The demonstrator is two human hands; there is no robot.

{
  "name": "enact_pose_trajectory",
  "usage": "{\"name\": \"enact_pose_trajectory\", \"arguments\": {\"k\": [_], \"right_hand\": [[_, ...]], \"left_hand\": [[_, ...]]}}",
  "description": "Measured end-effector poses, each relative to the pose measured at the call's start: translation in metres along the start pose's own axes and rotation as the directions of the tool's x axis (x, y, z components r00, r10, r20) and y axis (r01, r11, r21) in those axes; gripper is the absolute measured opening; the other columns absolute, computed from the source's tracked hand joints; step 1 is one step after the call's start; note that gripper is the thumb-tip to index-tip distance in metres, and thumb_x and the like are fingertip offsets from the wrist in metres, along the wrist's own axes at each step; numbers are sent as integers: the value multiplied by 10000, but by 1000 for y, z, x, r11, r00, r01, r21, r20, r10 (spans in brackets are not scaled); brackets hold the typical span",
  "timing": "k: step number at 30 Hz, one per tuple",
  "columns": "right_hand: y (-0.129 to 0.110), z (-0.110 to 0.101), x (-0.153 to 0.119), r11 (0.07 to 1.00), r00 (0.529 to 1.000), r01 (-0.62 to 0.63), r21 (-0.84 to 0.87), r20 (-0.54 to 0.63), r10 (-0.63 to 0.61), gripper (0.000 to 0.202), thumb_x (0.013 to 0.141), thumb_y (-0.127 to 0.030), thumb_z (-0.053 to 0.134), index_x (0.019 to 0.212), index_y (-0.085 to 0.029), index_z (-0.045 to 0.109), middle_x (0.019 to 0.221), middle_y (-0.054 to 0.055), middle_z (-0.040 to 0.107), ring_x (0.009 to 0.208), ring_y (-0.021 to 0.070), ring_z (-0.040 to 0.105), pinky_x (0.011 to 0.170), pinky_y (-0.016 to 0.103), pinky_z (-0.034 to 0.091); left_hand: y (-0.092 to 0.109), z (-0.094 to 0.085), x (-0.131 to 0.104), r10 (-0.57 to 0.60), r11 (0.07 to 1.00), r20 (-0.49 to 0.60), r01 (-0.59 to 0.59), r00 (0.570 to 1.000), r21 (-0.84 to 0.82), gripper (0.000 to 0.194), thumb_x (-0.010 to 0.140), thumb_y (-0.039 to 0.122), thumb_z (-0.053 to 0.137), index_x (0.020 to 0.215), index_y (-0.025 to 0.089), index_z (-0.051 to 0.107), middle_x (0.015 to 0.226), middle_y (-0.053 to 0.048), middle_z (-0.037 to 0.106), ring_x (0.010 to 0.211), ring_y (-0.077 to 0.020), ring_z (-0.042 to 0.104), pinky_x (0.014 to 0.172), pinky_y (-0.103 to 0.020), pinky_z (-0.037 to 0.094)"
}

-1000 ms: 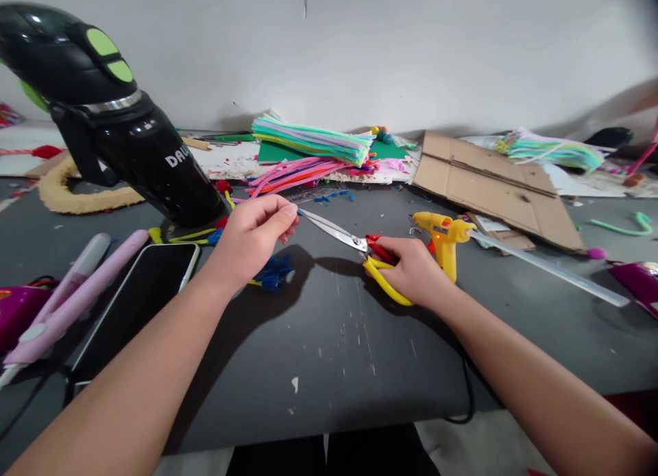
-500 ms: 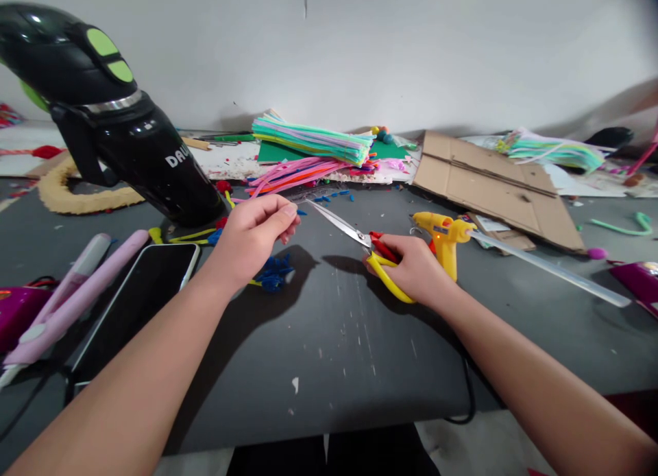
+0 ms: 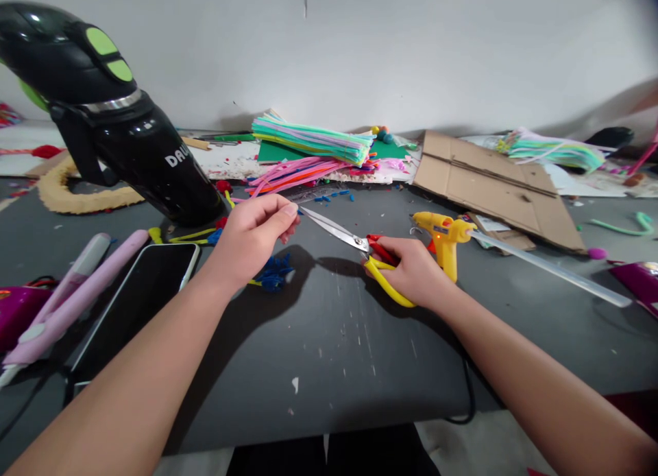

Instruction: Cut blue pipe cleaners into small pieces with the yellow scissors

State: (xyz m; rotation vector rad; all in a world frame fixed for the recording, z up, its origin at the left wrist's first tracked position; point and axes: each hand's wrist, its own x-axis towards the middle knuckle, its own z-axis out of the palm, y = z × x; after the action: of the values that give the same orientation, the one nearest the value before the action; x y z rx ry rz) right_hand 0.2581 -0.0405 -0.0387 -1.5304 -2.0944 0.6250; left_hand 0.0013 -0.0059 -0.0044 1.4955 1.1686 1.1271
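My left hand (image 3: 263, 232) is closed, thumb and fingers pinching a small blue piece (image 3: 299, 213), likely pipe cleaner. Most of that piece is hidden by the fingers. My right hand (image 3: 408, 267) grips scissors (image 3: 336, 230) with one red and one yellow handle. The blades point left, their tips right at the blue piece and almost touching my left fingertips. Below my left hand a bunch of blue fuzzy pieces (image 3: 275, 274) with yellow stems lies on the grey table (image 3: 329, 366). Short blue snippets (image 3: 336, 196) are scattered beyond the blades.
Right of the scissors stands a yellow glue gun (image 3: 445, 236) with a long glue stick. Behind are pipe cleaner bundles (image 3: 313, 140) and cardboard (image 3: 493, 184). On the left are a black bottle (image 3: 154, 153), a phone (image 3: 136, 304), a pink hair straightener (image 3: 85, 291) and a ring (image 3: 77, 195).
The scissors have shifted slightly left, bringing the blade tips to the blue piece, and the blades look closer together. My left hand has stayed in place.
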Motion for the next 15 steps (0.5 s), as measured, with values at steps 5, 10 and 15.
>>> {"name": "enact_pose_trajectory", "arguments": {"k": [5,10,15], "right_hand": [[-1,-1,0,1000,1000,-5,-22,-1,5,293,756,-280,613,629,-201,363,595,-46,393,591,101,298,552,256,239],[0,0,0,1000,1000,3,-27,-1,-3,285,761,-287,606,628,-199,369,596,-43,388,597,103,297,552,259,235],[0,0,1,999,1000,-3,-37,-7,2,302,758,-308,607,620,-201,361,591,-42,387,590,103,294,549,262,233]], "left_hand": [[0,0,0,3,1000,10,-3,1000,-11,162,816,319,619,723,186,626,680,-23,555,635,-134,506,584,-254,420],[1,1,-1,-7,1000,-8,7,1000,11,164,811,323,612,710,194,622,677,-33,564,633,-148,509,584,-268,427],[1,1,0,-8,1000,-1,8,1000,15,161,806,330,616,715,198,626,683,-32,569,639,-149,516,589,-268,434]]}}
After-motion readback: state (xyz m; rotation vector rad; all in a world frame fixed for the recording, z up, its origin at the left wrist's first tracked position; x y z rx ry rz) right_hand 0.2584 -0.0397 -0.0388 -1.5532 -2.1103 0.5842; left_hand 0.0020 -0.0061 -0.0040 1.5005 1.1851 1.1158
